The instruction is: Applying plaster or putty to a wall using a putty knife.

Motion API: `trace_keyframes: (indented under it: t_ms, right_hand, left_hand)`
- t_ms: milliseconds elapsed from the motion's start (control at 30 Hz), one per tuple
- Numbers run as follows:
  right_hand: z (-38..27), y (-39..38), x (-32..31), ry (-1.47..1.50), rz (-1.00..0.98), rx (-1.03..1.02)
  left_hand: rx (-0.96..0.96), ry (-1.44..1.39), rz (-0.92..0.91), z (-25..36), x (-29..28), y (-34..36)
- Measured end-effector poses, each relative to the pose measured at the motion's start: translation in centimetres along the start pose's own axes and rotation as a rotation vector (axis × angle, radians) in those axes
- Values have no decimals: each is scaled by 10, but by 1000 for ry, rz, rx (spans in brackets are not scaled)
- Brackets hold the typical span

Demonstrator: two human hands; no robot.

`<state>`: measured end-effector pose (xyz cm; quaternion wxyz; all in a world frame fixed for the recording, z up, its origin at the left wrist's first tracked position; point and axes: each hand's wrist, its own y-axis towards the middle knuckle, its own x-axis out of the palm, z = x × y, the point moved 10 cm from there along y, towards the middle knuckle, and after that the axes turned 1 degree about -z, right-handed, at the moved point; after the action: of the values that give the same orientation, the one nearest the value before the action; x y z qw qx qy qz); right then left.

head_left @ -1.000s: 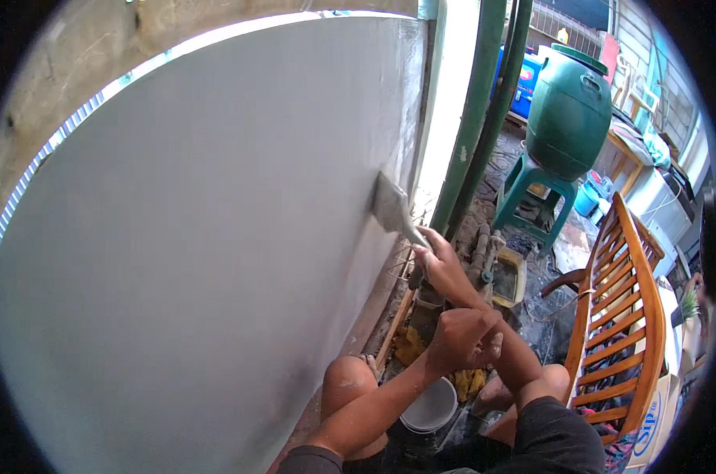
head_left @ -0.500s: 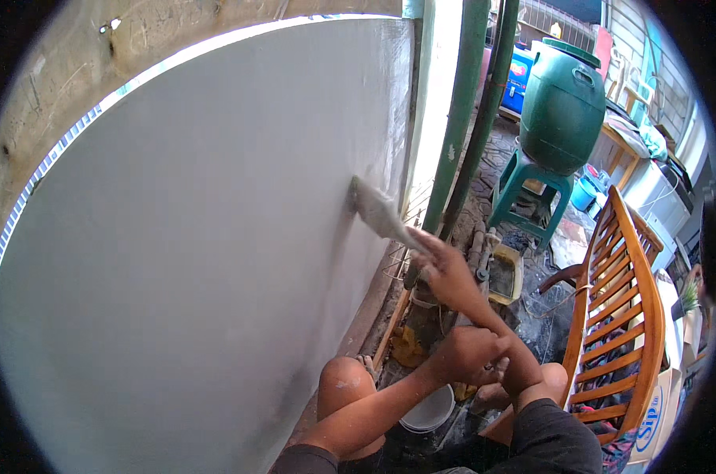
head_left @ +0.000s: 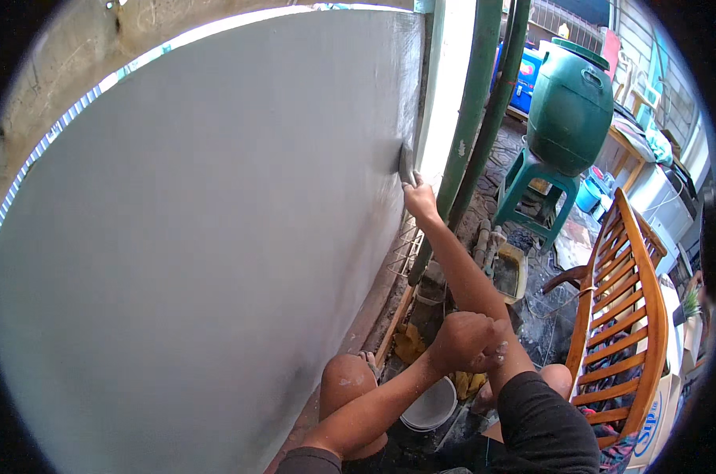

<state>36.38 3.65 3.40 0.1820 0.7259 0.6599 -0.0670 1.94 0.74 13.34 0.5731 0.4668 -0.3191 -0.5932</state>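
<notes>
My right hand point(head_left: 418, 195) grips a flat grey tool point(head_left: 406, 166) against the smooth grey wall panel point(head_left: 200, 213), near its bright right edge; the tool is seen nearly edge-on. My left hand point(head_left: 468, 341) is closed beside my right forearm, its fingertips marked whitish; what it holds, if anything, is hidden. Below that hand, between my bent legs, stands a white bucket point(head_left: 427, 423).
Green posts point(head_left: 476, 95) rise beside the panel. A green barrel point(head_left: 569, 114) sits on a plastic stool point(head_left: 531, 201). A shallow tub point(head_left: 506, 272), pipes, yellow cloth point(head_left: 411, 344) and a wire rack point(head_left: 405, 249) lie low. A slatted wooden bench point(head_left: 618, 316) is at the right.
My right arm has reached farther forward, carrying the tool up along the panel toward its right edge, and the tool has turned edge-on. My left hand stays closed in much the same place.
</notes>
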Motion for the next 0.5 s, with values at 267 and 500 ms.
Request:
trace_keyframes:
  t_ms: [267,500]
  right_hand:
    - [-15,-125,-18,287,-253,142]
    - [-26,0,4,596,-54,183]
  left_hand:
    - [1,43,38,-11,-25,3]
    - [-72,102,-56,-10,-13,11]
